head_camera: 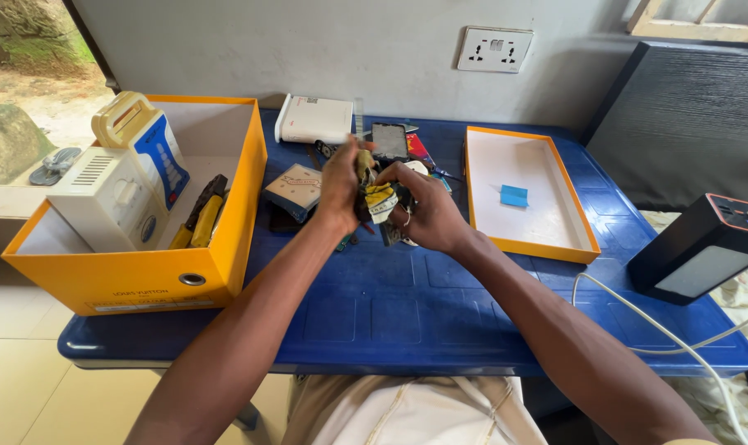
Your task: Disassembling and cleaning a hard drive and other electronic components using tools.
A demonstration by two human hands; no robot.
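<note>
Over the middle of a blue plastic table (407,305), my left hand (341,185) and my right hand (427,206) are closed together on one small bundle (380,200) of yellow, white and dark parts. What exactly the bundle is cannot be made out. My left fingers grip its upper end and my right fingers wrap its lower right side. Behind the hands lie a dark phone (389,140), a white flat device (314,119) and a small pale box (295,189).
A deep orange box (184,272) at the left holds white devices (110,202) and yellow-handled tools (202,218). An orange lid tray (584,243) at the right holds a blue slip (513,195). A black power unit (699,251) with white cables sits at the right edge. A wall socket (495,49) is behind.
</note>
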